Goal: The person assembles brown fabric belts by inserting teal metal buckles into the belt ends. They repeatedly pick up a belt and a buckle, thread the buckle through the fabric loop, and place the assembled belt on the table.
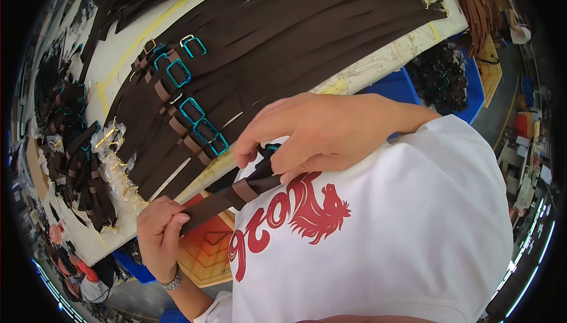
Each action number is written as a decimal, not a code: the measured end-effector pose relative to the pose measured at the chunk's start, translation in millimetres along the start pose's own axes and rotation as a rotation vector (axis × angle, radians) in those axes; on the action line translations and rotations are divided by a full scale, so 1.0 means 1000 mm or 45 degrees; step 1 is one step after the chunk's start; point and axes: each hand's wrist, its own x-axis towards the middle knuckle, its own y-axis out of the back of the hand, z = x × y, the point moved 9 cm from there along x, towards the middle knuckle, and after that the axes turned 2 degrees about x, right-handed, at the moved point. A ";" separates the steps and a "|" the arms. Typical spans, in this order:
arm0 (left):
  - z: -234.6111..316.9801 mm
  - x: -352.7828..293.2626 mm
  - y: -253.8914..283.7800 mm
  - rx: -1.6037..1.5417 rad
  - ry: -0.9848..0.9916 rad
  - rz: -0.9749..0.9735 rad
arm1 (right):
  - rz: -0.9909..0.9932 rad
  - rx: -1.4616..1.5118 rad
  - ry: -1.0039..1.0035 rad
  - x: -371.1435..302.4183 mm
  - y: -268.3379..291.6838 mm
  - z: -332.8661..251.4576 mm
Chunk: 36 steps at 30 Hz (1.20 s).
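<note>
A dark brown belt (208,207) is stretched between my hands, close in front of my white shirt. My left hand (158,231), with a metal watch at the wrist, is closed on its strap. Toward the other end my right hand (325,131) bends over the belt, thumb and fingers pinching it near the buckle. A lighter brown keeper loop (244,191) sits on the strap between the two hands. Only a small teal part of the buckle (271,147) shows under my right fingers; the rest is hidden.
Many dark belts lie side by side on the pale table (384,48), several with teal-covered buckles (178,73). Plastic-wrapped gold buckles (109,140) and a heap of belts (77,145) are at left. Blue bins (387,89) and a wooden crate (204,258) stand below the table edge.
</note>
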 end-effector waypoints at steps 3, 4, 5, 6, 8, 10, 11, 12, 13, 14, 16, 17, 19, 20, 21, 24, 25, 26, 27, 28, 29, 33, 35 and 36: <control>0.000 0.005 -0.010 -0.013 -0.100 -0.135 | -0.010 0.025 0.219 0.002 -0.009 -0.005; 0.005 0.009 -0.014 0.009 -0.137 -0.166 | 0.009 0.017 0.224 0.003 -0.010 -0.004; 0.013 0.011 -0.021 -0.123 -0.125 -0.214 | 0.025 0.010 0.232 0.006 -0.010 -0.006; 0.024 0.014 -0.030 -0.258 -0.120 -0.260 | 0.040 -0.004 0.238 0.007 -0.010 -0.007; 0.034 0.019 -0.043 -0.330 -0.119 -0.339 | 0.021 -0.019 0.220 0.009 -0.013 -0.007; 0.037 0.025 -0.052 -0.205 -0.126 -0.404 | -0.010 -0.087 0.184 0.010 -0.013 -0.007; 0.039 0.032 -0.051 -0.208 -0.160 -0.344 | -0.030 -0.153 0.152 0.012 -0.013 -0.007; 0.039 0.035 -0.050 -0.148 -0.187 -0.352 | -0.049 -0.218 0.119 0.013 -0.013 -0.005; 0.039 0.038 -0.047 -0.089 -0.216 -0.360 | -0.035 -0.179 0.135 0.014 -0.016 -0.004; 0.040 0.041 -0.045 -0.023 -0.241 -0.373 | -0.014 -0.137 0.154 0.015 -0.020 -0.001; 0.035 0.044 -0.045 -0.054 -0.270 -0.396 | 0.018 -0.010 0.175 0.014 -0.021 0.000; 0.027 0.044 -0.043 -0.115 -0.218 -0.427 | 0.024 0.081 0.179 0.014 -0.021 0.002; 0.018 0.043 -0.044 -0.181 -0.167 -0.470 | 0.013 0.170 0.172 0.014 -0.022 0.004; 0.016 0.042 -0.044 -0.186 -0.169 -0.480 | -0.007 0.168 0.162 0.014 -0.023 0.006; 0.015 0.041 -0.045 -0.191 -0.170 -0.490 | -0.028 0.166 0.152 0.014 -0.025 0.007; 0.011 0.043 -0.043 -0.105 -0.042 -0.551 | -0.032 0.095 0.135 0.015 -0.031 0.010; 0.014 0.046 -0.039 -0.089 -0.049 -0.559 | -0.018 0.087 0.133 0.017 -0.030 0.010; 0.018 0.049 -0.034 -0.073 -0.058 -0.561 | -0.006 0.076 0.133 0.019 -0.030 0.010; 0.023 0.053 -0.029 -0.056 -0.068 -0.564 | 0.006 0.064 0.133 0.022 -0.029 0.010; 0.037 0.059 -0.023 -0.025 -0.188 -0.501 | 0.044 0.081 0.094 0.024 -0.028 0.013; 0.056 0.066 -0.020 0.008 -0.305 -0.439 | 0.084 0.102 0.056 0.027 -0.026 0.015; 0.067 0.080 -0.024 0.100 -0.430 -0.462 | 0.214 0.179 -0.002 0.035 -0.024 0.019; 0.067 0.083 -0.021 0.138 -0.535 -0.357 | 0.265 0.441 -0.098 0.036 -0.012 0.031; 0.071 0.084 -0.017 0.150 -0.601 -0.204 | 0.298 0.571 -0.149 0.036 -0.004 0.039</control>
